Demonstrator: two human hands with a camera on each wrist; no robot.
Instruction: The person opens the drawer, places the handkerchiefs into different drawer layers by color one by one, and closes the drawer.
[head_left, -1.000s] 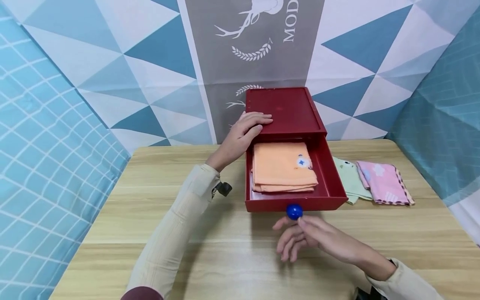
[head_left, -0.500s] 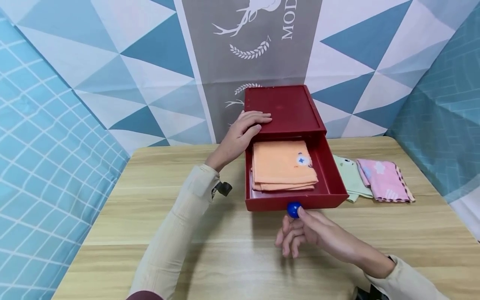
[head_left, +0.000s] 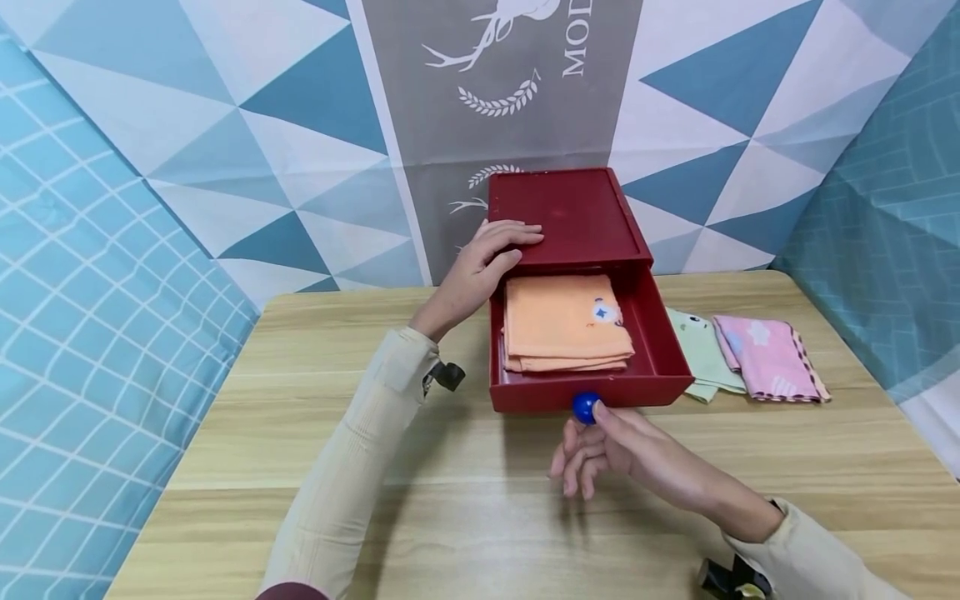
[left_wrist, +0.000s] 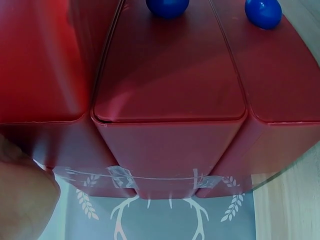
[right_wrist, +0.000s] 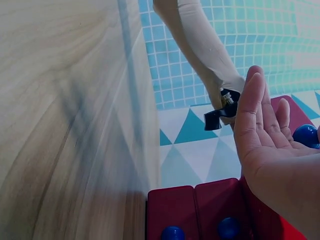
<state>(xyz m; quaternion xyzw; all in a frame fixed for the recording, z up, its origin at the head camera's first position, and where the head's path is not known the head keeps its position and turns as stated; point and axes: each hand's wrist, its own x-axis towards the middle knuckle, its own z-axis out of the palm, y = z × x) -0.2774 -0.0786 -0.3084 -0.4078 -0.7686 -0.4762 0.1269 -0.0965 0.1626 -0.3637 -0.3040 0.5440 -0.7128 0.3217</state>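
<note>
A red drawer cabinet [head_left: 566, 218] stands against the back wall, its top drawer [head_left: 536, 397] pulled out. In the drawer lies a folded orange towel [head_left: 564, 317] with a small bear design. My left hand [head_left: 483, 265] rests on the cabinet's top left edge, fingers extended over the lid. My right hand [head_left: 633, 450] pinches the blue drawer knob [head_left: 585, 408] between thumb and index finger, its other fingers loosely bent below. The right wrist view shows the same knob [right_wrist: 305, 135] beside the thumb side of the hand.
Two lower drawers with blue knobs, a middle drawer [left_wrist: 170, 65] and a bottom drawer [left_wrist: 280, 75], are closed. Right of the cabinet, a green towel [head_left: 701, 354] and a pink towel [head_left: 768, 358] lie folded on the wooden table [head_left: 300, 400]. Patterned cloth [head_left: 322, 100] backs the table.
The top drawer has slid slightly inward, and my right hand has moved forward with its knob. My right index finger has curled in under the knob. My left hand stays on the cabinet.
</note>
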